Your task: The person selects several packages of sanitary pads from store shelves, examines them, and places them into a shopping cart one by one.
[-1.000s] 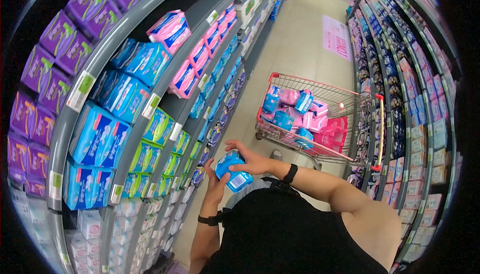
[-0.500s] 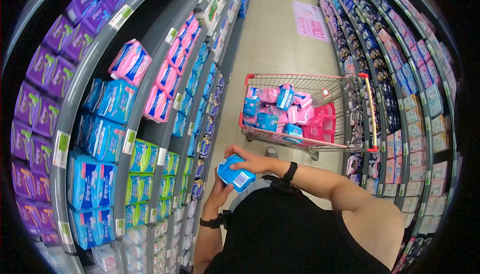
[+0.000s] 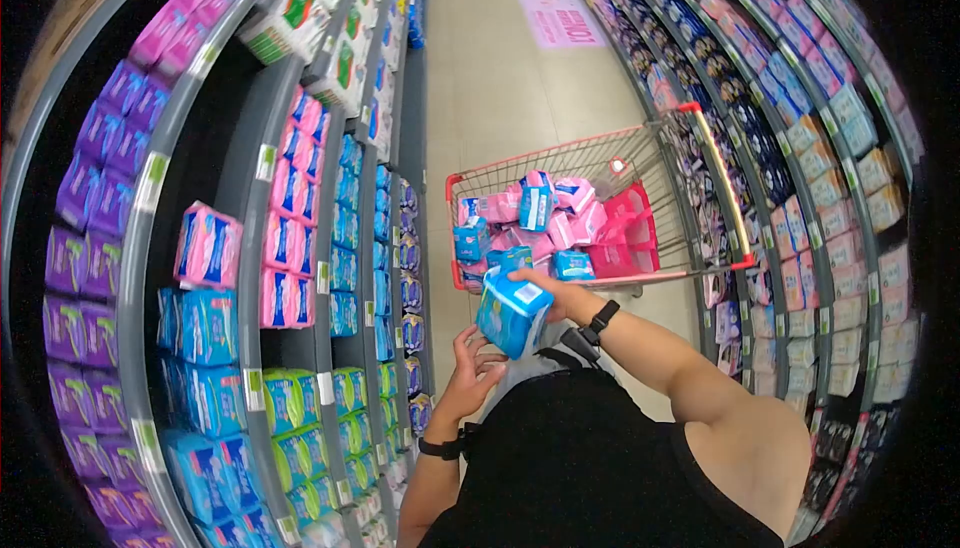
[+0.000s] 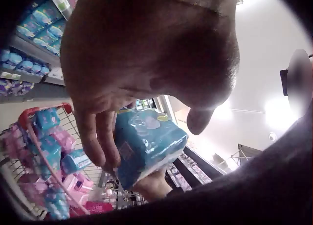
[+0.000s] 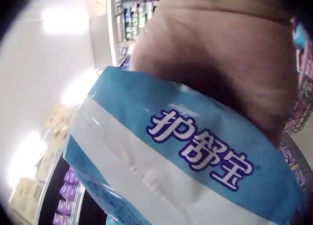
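Observation:
My right hand (image 3: 568, 300) grips a blue pack of sanitary pads (image 3: 513, 320) by its upper side, just in front of my body. A barcode label shows on top of it. In the right wrist view the same pack (image 5: 195, 186) fills the lower half, with white and blue bands and purple-edged lettering. To its left, my left hand (image 3: 470, 373) is raised with its fingers spread loosely. Seen from the left wrist, that hand (image 4: 146, 58) hangs over the pack (image 4: 149, 142), fingers at the near side and thumb apart.
A shopping cart with a yellowish handle (image 3: 722, 188) stands ahead, holding pink packs (image 3: 560, 233), blue packs (image 3: 536, 206) and a pink bag (image 3: 628, 233). Shelves on the left carry purple packs (image 3: 80, 263), pink packs (image 3: 290, 193) and green packs (image 3: 290, 400). More stocked shelves (image 3: 830, 198) line the right side.
The view has swung left. Both hands held the pack before; now my left hand has come off it. The right hand has tipped the pack and brought it closer to the cart.

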The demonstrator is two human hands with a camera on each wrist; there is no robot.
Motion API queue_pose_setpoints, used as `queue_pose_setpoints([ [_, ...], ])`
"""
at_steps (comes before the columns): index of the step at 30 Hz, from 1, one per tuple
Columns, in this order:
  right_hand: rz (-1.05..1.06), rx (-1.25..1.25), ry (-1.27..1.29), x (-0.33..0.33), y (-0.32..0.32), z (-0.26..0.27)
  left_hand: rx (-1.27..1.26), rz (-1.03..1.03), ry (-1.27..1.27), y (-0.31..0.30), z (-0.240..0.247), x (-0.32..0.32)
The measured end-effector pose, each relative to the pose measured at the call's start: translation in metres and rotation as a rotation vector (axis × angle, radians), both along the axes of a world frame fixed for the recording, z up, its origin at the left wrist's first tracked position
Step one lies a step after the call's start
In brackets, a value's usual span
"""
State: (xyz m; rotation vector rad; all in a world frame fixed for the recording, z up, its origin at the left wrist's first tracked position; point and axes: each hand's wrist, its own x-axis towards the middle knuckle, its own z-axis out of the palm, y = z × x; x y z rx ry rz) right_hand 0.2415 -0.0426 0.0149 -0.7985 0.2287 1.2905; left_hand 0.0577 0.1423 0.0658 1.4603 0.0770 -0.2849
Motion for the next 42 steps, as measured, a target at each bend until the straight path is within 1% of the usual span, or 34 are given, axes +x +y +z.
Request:
queue_pose_setpoints([
  [3,-0.212,0.105,0.098,0.01,-0.021,-0.012,0.019,-0.062,0.057,-0.004,-0.003,0.019],
  [5,-0.347,0.185,0.167,0.017,-0.032,-0.03,0.055,-0.134,0.084,-0.007,-0.009,0.029],
  [9,-0.584,0.256,0.201,0.03,-0.05,-0.062,0.163,-0.274,0.154,-0.016,-0.014,0.046],
  [10,-0.629,0.215,0.145,0.035,-0.054,-0.079,0.194,-0.308,0.146,-0.018,-0.012,0.05],
  [12,-0.686,0.073,0.13,0.043,-0.07,-0.079,0.258,-0.374,0.128,-0.023,-0.003,0.058],
  [13,-0.716,0.001,0.123,0.048,-0.076,-0.07,0.27,-0.374,0.107,-0.025,-0.002,0.061],
  [14,-0.793,-0.088,0.063,0.05,-0.079,-0.061,0.28,-0.375,0.085,-0.027,-0.001,0.063],
  [17,-0.849,-0.318,0.012,0.069,-0.101,-0.061,0.307,-0.381,0.051,-0.032,0.005,0.069],
  [18,-0.835,-0.292,-0.021,0.077,-0.112,-0.091,0.314,-0.38,0.044,-0.034,0.006,0.07],
  [21,-0.835,-0.227,-0.168,0.084,-0.123,-0.09,0.326,-0.375,0.064,-0.033,0.003,0.066],
  [22,-0.844,-0.029,-0.159,0.082,-0.119,-0.07,0.328,-0.372,0.064,-0.032,0.003,0.064],
  [24,-0.788,0.248,-0.076,0.071,-0.101,-0.034,0.332,-0.368,0.058,-0.032,0.003,0.061],
  [26,-0.622,0.258,-0.12,0.064,-0.075,-0.038,0.325,-0.368,0.052,-0.034,0.004,0.058],
  [28,-0.462,0.197,-0.261,0.047,-0.043,-0.031,0.349,-0.396,0.079,-0.035,0.007,0.054],
  [30,-0.309,0.129,-0.179,0.028,-0.019,-0.014,0.321,-0.377,0.079,-0.036,0.01,0.048],
  [33,-0.204,0.151,-0.136,0.012,0.011,-0.007,0.262,-0.306,0.074,-0.03,0.007,0.032],
  [35,-0.174,0.189,-0.141,0.004,0.02,-0.004,0.238,-0.239,0.068,-0.022,0.0,0.014],
  [37,-0.106,0.213,-0.171,0.005,0.028,-0.008,0.242,-0.135,0.048,-0.013,-0.009,-0.005],
  [38,-0.103,0.169,-0.159,0.005,0.032,0.0,0.29,-0.115,0.063,-0.006,-0.015,-0.015],
  [39,-0.09,0.125,-0.152,0.004,0.036,0.01,0.264,-0.06,0.071,-0.001,-0.019,-0.027],
  [41,-0.064,0.155,-0.178,0.002,0.043,0.017,0.201,0.012,0.055,0.007,-0.012,-0.05],
  [42,-0.041,0.211,-0.149,0.001,0.047,0.021,0.204,0.054,0.049,0.011,-0.012,-0.06],
])
